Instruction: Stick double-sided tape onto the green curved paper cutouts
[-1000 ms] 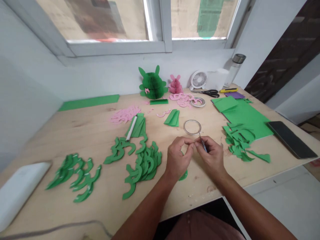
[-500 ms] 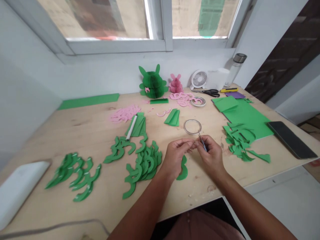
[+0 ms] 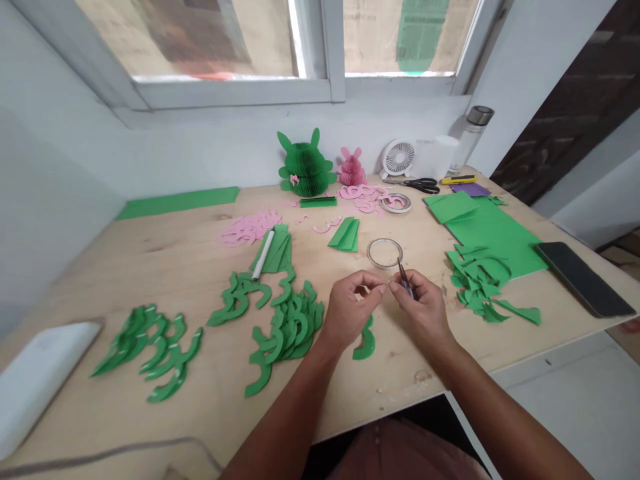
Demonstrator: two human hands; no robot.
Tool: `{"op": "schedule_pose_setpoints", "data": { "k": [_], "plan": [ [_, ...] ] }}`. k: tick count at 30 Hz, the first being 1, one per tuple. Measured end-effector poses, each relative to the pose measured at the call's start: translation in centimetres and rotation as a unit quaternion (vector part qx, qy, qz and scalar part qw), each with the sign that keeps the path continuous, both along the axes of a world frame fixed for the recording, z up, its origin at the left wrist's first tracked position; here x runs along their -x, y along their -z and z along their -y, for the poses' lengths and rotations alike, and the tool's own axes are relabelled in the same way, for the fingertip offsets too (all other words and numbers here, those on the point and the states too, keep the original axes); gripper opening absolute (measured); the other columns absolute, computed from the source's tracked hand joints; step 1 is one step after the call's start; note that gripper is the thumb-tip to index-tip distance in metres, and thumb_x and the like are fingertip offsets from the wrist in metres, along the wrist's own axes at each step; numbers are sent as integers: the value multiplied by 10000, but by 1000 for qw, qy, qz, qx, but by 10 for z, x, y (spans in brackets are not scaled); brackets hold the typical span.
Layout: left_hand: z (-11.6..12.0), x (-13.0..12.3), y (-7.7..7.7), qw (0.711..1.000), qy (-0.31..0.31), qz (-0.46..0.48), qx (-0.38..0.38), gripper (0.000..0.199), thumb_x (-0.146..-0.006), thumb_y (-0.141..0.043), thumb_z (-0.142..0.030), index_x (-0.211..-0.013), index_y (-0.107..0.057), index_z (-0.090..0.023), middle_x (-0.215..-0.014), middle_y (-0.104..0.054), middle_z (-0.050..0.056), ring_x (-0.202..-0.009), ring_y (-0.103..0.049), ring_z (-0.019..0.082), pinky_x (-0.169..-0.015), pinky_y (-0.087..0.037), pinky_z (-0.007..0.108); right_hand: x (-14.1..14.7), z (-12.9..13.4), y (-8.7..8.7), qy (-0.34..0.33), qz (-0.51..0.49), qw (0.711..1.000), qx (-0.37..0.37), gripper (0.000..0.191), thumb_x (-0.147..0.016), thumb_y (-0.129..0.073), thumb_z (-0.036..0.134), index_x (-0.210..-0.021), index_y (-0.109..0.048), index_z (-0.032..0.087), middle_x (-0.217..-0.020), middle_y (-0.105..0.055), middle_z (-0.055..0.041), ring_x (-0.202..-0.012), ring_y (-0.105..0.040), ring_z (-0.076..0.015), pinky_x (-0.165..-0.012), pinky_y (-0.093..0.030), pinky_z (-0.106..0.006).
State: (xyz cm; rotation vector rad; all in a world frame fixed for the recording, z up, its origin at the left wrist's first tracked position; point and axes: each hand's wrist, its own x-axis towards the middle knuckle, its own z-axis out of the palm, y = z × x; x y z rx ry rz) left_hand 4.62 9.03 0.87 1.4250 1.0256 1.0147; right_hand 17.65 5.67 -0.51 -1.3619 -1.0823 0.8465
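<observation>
My left hand (image 3: 350,307) is in a pinch over the table, its thumb and forefinger pressed together; whatever they hold is too small to make out. Close beside those fingertips, my right hand (image 3: 421,307) grips a small pair of scissors (image 3: 404,277), dark tips pointing up and away from me. The right thumb and forefinger are pinched too. Under the left wrist lies a curved green paper piece (image 3: 367,343), partly hidden. Just beyond the hands is a thin roll of tape (image 3: 370,253). A pile of green curved cutouts (image 3: 295,327) sits left of my left forearm.
Green paper scraps (image 3: 475,283), green sheets (image 3: 500,230) and a phone (image 3: 585,279) lie to the right. More green cutouts (image 3: 170,350) and a white marker (image 3: 263,255) are left. Behind stand green (image 3: 306,167) and pink paper figures (image 3: 352,170), a fan (image 3: 399,158) and black-handled scissors (image 3: 423,185).
My hands have drawn slightly apart at the fingertips. The left hand has shifted a little left, and the scissors in my right hand have turned slightly more upright.
</observation>
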Motion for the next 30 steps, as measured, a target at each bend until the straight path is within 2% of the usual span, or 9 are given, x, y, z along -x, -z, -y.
{"op": "schedule_pose_setpoints", "data": {
  "k": [5,12,23,30],
  "plan": [
    [0,2,-1,996,-13,-56,-65,72,-728,-588,-191,-691,-649,-181,-649,-628,-11,-608,-526,111,-612,-434,241,0,1,0,-10,-1,1000,9,174,-721,-621,342,-686,-560,183,-583,-449,43,-534,-395,-94,-494,-322,-212],
    [-1,4,1,987,-8,-79,-138,88,-725,-589,-157,-685,-654,-200,-658,-645,-10,-666,-589,134,-685,-469,268,0,1,1,-17,10,1000,5,189,-724,-622,360,-693,-566,182,-589,-461,37,-543,-408,-96,-499,-336,-214],
    [-1,4,3,982,-27,-99,-159,108,-698,-565,-122,-661,-631,-198,-636,-627,-14,-645,-586,131,-664,-462,257,1,2,3,-25,50,998,-6,156,-760,-590,340,-734,-586,187,-632,-523,15,-597,-466,-121,-526,-371,-225],
    [-1,2,5,987,-29,-93,-127,97,-690,-555,-140,-639,-619,-191,-600,-605,-14,-622,-578,131,-601,-458,242,2,4,6,-34,78,996,-25,128,-785,-575,308,-793,-604,184,-664,-567,7,-608,-505,-128,-563,-405,-242]
  ]
}}
